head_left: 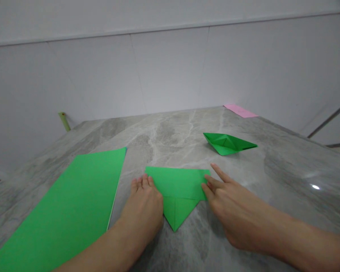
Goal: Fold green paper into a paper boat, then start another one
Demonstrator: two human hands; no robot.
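A partly folded green paper (179, 189) lies on the grey marble table (170, 128), with a triangular point toward me. My left hand (144, 204) rests on its left edge, fingers together and pressed flat on the paper. My right hand (229, 204) touches the right corner, fingertips on the fold and the index finger stretched out. Neither hand grips anything.
A stack of flat green sheets (70, 204) lies to the left. A finished green paper boat (228, 143) sits behind the right hand. A pink sheet (240, 110) lies at the far table edge by the white wall. A small green strip (64, 121) leans at the far left.
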